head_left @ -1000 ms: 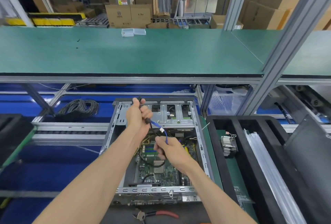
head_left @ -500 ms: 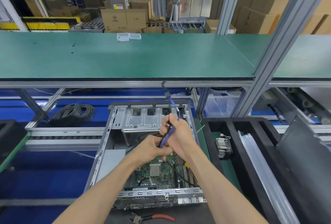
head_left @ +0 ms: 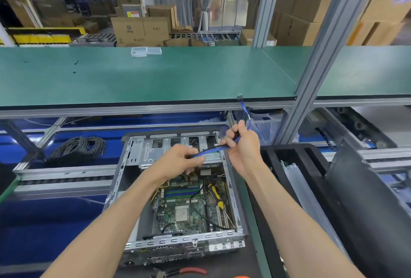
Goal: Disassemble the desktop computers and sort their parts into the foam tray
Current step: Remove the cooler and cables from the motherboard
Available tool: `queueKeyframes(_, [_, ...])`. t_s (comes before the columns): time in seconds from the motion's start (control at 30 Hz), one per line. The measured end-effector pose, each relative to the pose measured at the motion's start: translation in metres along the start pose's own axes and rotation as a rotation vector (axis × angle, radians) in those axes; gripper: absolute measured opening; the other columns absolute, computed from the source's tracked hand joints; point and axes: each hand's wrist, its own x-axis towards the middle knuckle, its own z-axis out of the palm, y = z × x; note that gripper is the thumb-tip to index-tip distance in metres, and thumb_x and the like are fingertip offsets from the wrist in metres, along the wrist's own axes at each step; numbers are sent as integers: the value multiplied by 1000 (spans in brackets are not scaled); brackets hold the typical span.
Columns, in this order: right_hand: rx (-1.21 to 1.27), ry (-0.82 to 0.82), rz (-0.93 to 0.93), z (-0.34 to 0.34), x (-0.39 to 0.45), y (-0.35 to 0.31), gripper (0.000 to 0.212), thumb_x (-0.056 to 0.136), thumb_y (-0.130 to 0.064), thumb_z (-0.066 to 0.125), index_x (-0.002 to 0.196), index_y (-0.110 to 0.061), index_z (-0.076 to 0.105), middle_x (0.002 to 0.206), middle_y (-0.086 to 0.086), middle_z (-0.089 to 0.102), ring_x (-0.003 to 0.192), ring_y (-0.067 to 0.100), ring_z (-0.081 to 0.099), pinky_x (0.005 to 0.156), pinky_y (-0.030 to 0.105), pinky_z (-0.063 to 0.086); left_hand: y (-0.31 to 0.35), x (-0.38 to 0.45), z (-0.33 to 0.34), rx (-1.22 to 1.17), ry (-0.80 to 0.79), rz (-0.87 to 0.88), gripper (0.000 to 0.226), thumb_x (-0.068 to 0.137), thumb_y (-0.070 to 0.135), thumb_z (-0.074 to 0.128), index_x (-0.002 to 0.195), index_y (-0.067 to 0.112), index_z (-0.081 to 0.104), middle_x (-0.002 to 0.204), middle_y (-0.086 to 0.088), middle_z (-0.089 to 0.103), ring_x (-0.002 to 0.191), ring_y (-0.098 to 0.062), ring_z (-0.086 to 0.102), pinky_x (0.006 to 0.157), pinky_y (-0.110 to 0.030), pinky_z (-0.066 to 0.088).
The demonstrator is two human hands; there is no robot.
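Both hands hold a blue cable (head_left: pixel 213 150) up over the open computer case (head_left: pixel 178 188). L hand (head_left: pixel 178 162) pinches one end, R hand (head_left: pixel 242 146) grips the other w/ fingers curled round it; its tip sticks up past the R hand. Black foam tray (head_left: pixel 275 155) sits just right of the case. Red pliers (head_left: pixel 184 272) lie in front

Even, bright overhead light falls on my bench (head_left: pixel 155 77), shadows soft. My wide lens bends the frame posts at the edges; background boxes (head_left: pixel 140 28) look slightly smeared.
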Motion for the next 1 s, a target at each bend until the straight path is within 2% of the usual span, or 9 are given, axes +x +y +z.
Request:
queueKeyframes(0.13, [-140, 139, 32, -15, 3, -5, 14, 108, -12, 42, 100, -5, 51, 58, 4, 48, 55, 20, 56, 60, 38, 58, 8, 10, 22, -592, 116, 79, 35, 100, 12, 54, 65, 18, 55, 64, 1, 37, 60, -13, 31, 64, -28, 29])
queueKeyframes(0.3, [-266, 218, 225, -38, -1, -1, 13, 102, -7, 50, 100, 2, 60, 79, 17, 63, 64, 28, 61, 55, 34, 57, 23, 30, 42, -787, 313, 90, 33, 102, 7, 44, 69, 11, 47, 62, 3, 43, 60, -11, 40, 70, -30, 34])
queueKeyframes(0.47, [-199, 194, 257, -49, -8, 8, 25, 106, -15, 42, 93, -2, 58, 85, 18, 73, 81, 31, 70, 71, 38, 59, 17, 32, 17, -566, 174, 74, 41, 102, 7, 50, 66, 19, 68, 79, -14, 48, 64, -14, 43, 62, -29, 36])
queueKeyframes(0.57, [49, 148, 220, -40, -12, 12, 25, 109, -16, 37, 89, -8, 50, 104, 26, 72, 92, 38, 74, 76, 44, 58, 8, 24, -9, -411, 1, 59, 26, 96, 9, 60, 76, 17, 76, 82, -7, 64, 74, -14, 58, 69, -26, 48])
queueKeyframes(0.63, [141, 175, 203, -31, -10, 16, 29, 109, -16, 38, 81, -11, 46, 89, 24, 74, 77, 34, 76, 59, 38, 60, 3, 17, -21, -244, -70, 37, 16, 90, 20, 68, 75, 16, 74, 85, -4, 69, 87, -17, 65, 81, -32, 50])
queueKeyframes(0.73, [117, 205, 196, -21, -6, 22, 31, 110, -21, 36, 83, -11, 46, 64, 12, 65, 53, 27, 70, 47, 29, 55, -8, 6, -37, -167, -92, -42, 29, 91, 36, 60, 88, 13, 77, 101, -3, 76, 103, -23, 68, 94, -37, 49])
queueKeyframes(0.83, [16, 211, 195, -20, -1, 29, 31, 110, -26, 35, 85, -12, 46, 49, 3, 54, 42, 21, 60, 46, 30, 54, -26, -3, -48, -99, -79, -179, 22, 97, 15, 56, 102, 12, 78, 104, 0, 77, 101, -15, 72, 99, -35, 52])
queueKeyframes(0.93, [-100, 208, 193, -22, 2, 43, 33, 111, -27, 34, 83, -11, 44, 50, 4, 50, 38, 21, 51, 40, 29, 47, -48, -6, -38, 305, -114, -279, 34, 90, -3, 56, 103, 20, 77, 104, 4, 77, 93, -4, 71, 98, -30, 53])
queueKeyframes(1.0, [-200, 181, 189, -26, 3, 55, 29, 111, -27, 34, 89, -11, 45, 53, 5, 49, 38, 23, 50, 40, 32, 45, -60, -3, -19, 537, -154, -290, 46, 90, -6, 51, 124, 18, 70, 125, -1, 70, 106, -7, 65, 97, -25, 51])
